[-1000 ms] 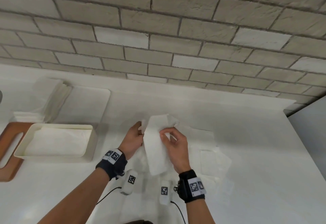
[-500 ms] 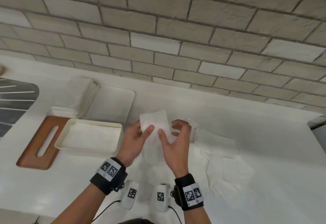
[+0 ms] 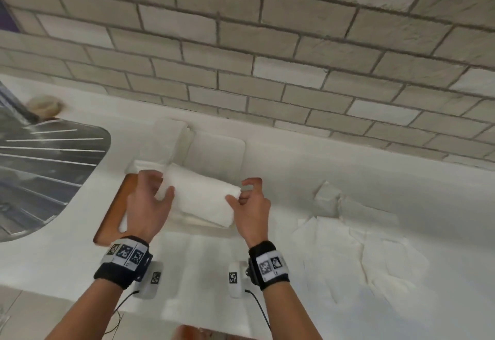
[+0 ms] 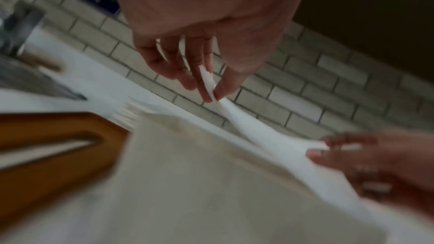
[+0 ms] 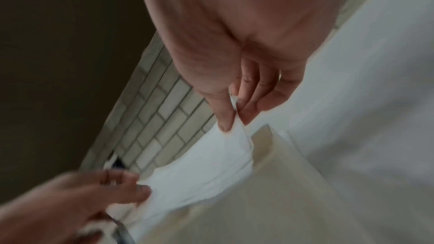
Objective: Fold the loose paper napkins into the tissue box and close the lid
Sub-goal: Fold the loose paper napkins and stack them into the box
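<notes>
A folded white napkin (image 3: 203, 195) hangs stretched between both hands, just above the open cream tissue box (image 3: 195, 220), which it mostly hides. My left hand (image 3: 158, 192) pinches its left end (image 4: 212, 90) between thumb and fingers. My right hand (image 3: 241, 195) pinches the right end (image 5: 234, 123) the same way. The wooden lid (image 3: 112, 208) with its slot lies flat on the counter left of the box. Loose napkins (image 3: 356, 240) lie spread on the counter to the right.
A steel sink drainer (image 3: 45, 168) fills the left side. A stack of white napkins (image 3: 160, 146) and a cream tray (image 3: 217, 152) sit behind the box against the brick wall (image 3: 267, 45). The white counter (image 3: 321, 168) runs off to the right.
Both hands have carried the folded napkin left from the loose pile to over the box, turning it from upright to lengthwise and moving apart to its ends. The view has swung left.
</notes>
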Motion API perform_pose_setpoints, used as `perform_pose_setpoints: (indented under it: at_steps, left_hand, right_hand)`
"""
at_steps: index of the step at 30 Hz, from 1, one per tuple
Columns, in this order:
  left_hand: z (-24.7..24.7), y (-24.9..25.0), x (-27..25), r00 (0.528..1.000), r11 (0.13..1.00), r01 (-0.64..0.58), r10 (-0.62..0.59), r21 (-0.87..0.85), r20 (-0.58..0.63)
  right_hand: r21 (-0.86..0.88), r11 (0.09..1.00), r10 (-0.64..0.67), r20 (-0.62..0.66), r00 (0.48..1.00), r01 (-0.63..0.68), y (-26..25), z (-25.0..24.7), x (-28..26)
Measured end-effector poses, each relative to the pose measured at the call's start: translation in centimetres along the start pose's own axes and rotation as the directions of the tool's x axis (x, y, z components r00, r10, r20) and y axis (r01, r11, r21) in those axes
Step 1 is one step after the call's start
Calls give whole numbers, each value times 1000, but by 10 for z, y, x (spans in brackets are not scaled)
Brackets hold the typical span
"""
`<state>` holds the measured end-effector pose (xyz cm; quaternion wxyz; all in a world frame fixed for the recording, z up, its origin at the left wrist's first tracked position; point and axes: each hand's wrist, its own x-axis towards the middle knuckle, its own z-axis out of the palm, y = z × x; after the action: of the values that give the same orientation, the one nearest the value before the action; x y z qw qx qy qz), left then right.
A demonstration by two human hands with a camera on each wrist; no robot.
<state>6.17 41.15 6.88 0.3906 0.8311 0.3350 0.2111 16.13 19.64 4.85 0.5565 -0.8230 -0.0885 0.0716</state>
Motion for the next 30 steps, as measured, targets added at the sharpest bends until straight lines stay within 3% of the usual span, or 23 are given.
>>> perform_pose_setpoints:
  at_steps: [2, 3, 6, 8, 12, 16, 20, 22, 25, 28, 30]
  left_hand:
    - [-1, -21, 4, 995, 958, -44, 18, 285, 94]
    - [0, -28, 5, 989, 913, -77, 20, 400, 145]
    - [4, -30, 3, 974, 824, -157, 39, 545, 222]
    - [7, -22, 0, 973, 824, -190, 84, 533, 215]
    - [23, 9, -26, 920, 866, -390, 355, 314, 164]
    - [70, 55, -76, 838, 882, -471, 437, 29, 328]
    - [142, 86, -118, 690, 872, -487, 421, -54, 588]
    - [182, 106, -134, 645, 877, -476, 404, -72, 649]
    - [251, 137, -146, 643, 901, -431, 347, -51, 683]
    - [314, 163, -149, 640, 904, -427, 288, 19, 713]
    - [348, 174, -153, 613, 876, -477, 277, 67, 739]
  right_hand:
    - [-303, 948, -87, 32, 996, 92, 9, 27, 5]
    - [-468, 873, -124, 57, 991, 136, 13, 38, 6]
    - [-688, 703, -146, 109, 983, 180, 17, 53, 6]
    - [-662, 727, -194, 59, 979, 184, 14, 46, 2]
    - [-490, 855, -247, -94, 964, 171, 9, -7, -26]
    - [-360, 924, -176, -91, 980, 132, 36, -94, -55]
    - [-454, 891, -57, -105, 993, 3, 95, -202, -62]
    - [-488, 870, 11, -119, 993, -68, 128, -258, -54]
    - [-552, 822, 53, -169, 984, -139, 177, -332, -22]
    - [-605, 781, 10, -238, 971, -156, 205, -379, 28]
    - [-635, 758, 46, -179, 983, -152, 211, -397, 61]
